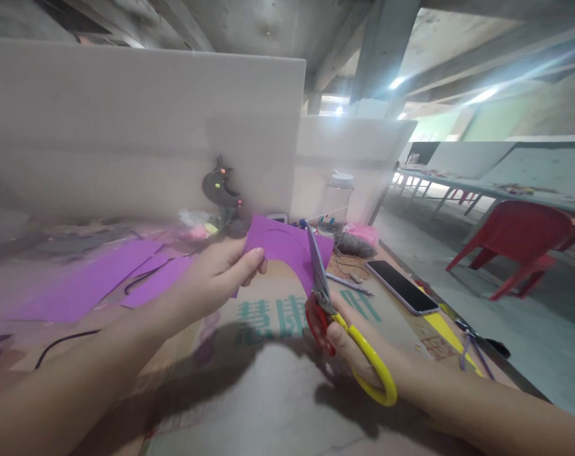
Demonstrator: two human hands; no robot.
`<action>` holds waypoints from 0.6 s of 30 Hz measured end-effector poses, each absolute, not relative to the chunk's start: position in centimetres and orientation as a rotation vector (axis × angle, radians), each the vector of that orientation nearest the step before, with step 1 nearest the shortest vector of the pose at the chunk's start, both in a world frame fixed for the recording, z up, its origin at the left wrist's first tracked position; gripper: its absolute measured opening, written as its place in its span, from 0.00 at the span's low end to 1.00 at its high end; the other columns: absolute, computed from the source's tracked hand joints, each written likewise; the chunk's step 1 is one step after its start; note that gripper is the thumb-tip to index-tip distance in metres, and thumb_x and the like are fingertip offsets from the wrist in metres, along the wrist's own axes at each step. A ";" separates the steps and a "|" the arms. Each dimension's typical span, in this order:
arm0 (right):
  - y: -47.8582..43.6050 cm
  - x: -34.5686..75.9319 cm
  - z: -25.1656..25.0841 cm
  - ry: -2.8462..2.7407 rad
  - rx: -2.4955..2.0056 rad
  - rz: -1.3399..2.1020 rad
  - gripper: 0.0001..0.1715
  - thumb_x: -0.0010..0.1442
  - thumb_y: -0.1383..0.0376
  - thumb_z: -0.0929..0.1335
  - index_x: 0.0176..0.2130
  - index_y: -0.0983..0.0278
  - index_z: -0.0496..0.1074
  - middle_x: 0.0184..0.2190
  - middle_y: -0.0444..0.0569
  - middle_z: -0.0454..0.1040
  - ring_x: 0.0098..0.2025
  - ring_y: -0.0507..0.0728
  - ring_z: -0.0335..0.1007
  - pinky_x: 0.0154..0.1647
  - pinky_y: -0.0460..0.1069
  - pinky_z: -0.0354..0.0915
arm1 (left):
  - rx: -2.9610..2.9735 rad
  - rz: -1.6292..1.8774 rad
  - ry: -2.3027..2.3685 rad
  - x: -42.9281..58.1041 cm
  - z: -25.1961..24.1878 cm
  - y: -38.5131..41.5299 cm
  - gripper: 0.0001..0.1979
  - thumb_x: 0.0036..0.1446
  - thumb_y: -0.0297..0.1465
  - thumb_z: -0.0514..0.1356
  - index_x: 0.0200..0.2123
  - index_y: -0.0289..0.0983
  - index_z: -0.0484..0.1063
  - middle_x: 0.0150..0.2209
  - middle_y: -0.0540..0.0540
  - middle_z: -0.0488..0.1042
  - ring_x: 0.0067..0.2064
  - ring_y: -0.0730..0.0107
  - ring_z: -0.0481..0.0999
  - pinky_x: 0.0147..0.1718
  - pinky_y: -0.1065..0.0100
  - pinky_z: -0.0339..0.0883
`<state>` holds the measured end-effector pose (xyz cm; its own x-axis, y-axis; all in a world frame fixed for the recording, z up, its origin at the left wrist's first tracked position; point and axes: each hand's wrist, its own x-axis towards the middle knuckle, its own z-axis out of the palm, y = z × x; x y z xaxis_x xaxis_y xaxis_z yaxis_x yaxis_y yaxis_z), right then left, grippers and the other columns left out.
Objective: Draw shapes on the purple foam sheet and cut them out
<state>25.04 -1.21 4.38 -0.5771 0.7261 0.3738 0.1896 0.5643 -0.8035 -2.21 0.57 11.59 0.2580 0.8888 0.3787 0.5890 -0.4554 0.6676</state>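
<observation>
A purple sheet (285,244) with a curved cut lower edge is pinched at its left end between the thumb and fingers of my left hand (230,272). My right hand (354,342) holds scissors (322,285) with one yellow and one red handle. Their blades point up and lie against the right part of the sheet; how far they are parted is hard to tell. A thin curved line shows on the sheet. Below both hands is a cardboard surface (268,392) with green printed characters.
Purple sheets (102,278) and a dark cord lie at left. Behind stand a black crescent figure (218,187) and a clear jar (337,196). Grey yarn (354,244), a pen (349,284) and a phone (401,287) are at right. A red chair (515,237) stands beyond.
</observation>
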 end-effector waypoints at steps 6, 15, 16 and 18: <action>-1.9 25.1 6.5 -2.134 -0.825 0.871 0.30 0.70 0.39 0.59 0.48 0.61 0.65 0.34 0.48 0.68 0.32 0.55 0.63 0.33 0.51 0.63 | 2.078 1.048 1.370 -2.1 11.6 0.9 0.21 0.66 0.47 0.51 0.29 0.40 0.71 0.24 0.51 0.68 0.26 0.68 0.69 0.25 0.68 0.63; -1.1 25.0 5.1 -2.081 -0.823 0.976 0.31 0.71 0.38 0.58 0.46 0.62 0.63 0.30 0.43 0.62 0.29 0.52 0.56 0.29 0.49 0.60 | 1.956 1.030 1.256 -2.3 11.4 1.3 0.21 0.66 0.47 0.52 0.29 0.40 0.72 0.22 0.52 0.67 0.24 0.71 0.67 0.25 0.69 0.63; -1.0 25.0 4.8 -2.069 -0.812 1.001 0.30 0.71 0.38 0.58 0.46 0.62 0.63 0.30 0.43 0.62 0.28 0.52 0.55 0.28 0.49 0.59 | 1.960 1.028 1.258 -2.3 11.4 1.3 0.21 0.66 0.47 0.52 0.29 0.40 0.72 0.22 0.53 0.67 0.24 0.71 0.67 0.25 0.69 0.63; -0.9 25.0 4.4 -2.045 -0.791 1.037 0.30 0.71 0.38 0.58 0.47 0.62 0.63 0.29 0.42 0.61 0.28 0.52 0.55 0.28 0.48 0.58 | 1.967 1.024 1.264 -2.3 11.4 1.4 0.20 0.67 0.46 0.53 0.29 0.40 0.72 0.22 0.53 0.67 0.24 0.71 0.67 0.25 0.69 0.62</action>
